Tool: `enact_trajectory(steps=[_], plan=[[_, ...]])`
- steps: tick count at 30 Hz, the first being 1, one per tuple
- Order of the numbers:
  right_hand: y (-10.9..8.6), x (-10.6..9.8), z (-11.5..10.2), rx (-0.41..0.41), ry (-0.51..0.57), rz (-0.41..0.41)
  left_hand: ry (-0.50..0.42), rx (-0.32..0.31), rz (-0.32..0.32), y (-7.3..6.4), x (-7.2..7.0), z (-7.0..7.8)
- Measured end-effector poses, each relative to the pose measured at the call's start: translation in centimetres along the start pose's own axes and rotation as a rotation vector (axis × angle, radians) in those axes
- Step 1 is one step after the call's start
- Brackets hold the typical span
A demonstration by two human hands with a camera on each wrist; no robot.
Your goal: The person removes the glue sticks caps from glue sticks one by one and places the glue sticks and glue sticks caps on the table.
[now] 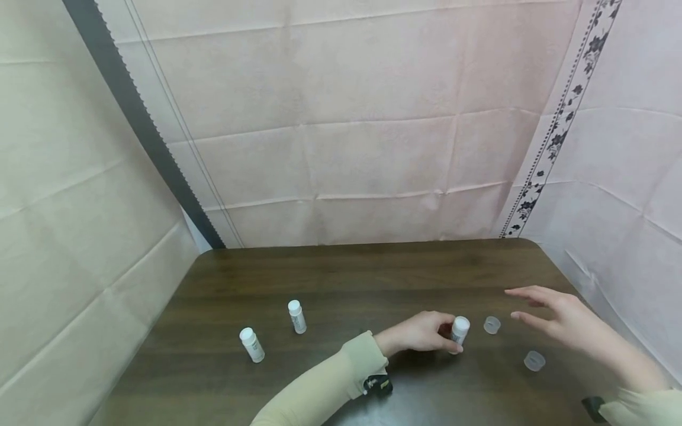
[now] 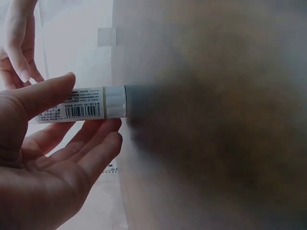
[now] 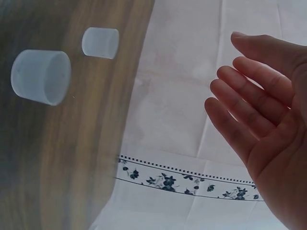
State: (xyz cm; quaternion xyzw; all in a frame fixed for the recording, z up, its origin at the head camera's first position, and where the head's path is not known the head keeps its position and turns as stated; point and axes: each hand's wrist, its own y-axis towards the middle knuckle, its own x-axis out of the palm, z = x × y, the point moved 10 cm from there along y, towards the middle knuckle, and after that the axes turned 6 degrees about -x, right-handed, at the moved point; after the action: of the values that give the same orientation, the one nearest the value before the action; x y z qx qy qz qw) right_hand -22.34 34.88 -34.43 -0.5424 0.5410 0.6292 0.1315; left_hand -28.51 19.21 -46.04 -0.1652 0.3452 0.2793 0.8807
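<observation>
My left hand (image 1: 421, 332) holds a small white tube (image 1: 460, 331) upright at the table, thumb on one side and fingers on the other. In the left wrist view the tube (image 2: 79, 103) shows a printed label with a barcode and a greyish, shiny end against the table. My right hand (image 1: 559, 319) is raised over the right side, holding nothing, its fingers spread and relaxed. Nearest to it are two translucent plastic cups, a farther cup (image 1: 492, 325) and a nearer cup (image 1: 534, 361). The right wrist view shows the right palm (image 3: 273, 120) with loosely bent fingers.
Two more white capped tubes stand on the left half of the dark wooden table (image 1: 341, 275), a nearer tube (image 1: 252, 345) and a farther tube (image 1: 297, 317). Pale cloth (image 1: 373, 148) hangs behind the table and along both sides.
</observation>
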Motion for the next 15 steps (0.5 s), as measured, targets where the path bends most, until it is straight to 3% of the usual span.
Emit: enact_trajectory(steps=[11,15], plan=[[-1.7,3.4,0.0,0.08,0.093,-0.075,0.117,0.029,-0.057,-2.1,1.3,0.1],[-2.1,4.3,-0.2,0.065,0.104,-0.079,0.147,0.054,-0.049,-3.0,1.1,0.0]])
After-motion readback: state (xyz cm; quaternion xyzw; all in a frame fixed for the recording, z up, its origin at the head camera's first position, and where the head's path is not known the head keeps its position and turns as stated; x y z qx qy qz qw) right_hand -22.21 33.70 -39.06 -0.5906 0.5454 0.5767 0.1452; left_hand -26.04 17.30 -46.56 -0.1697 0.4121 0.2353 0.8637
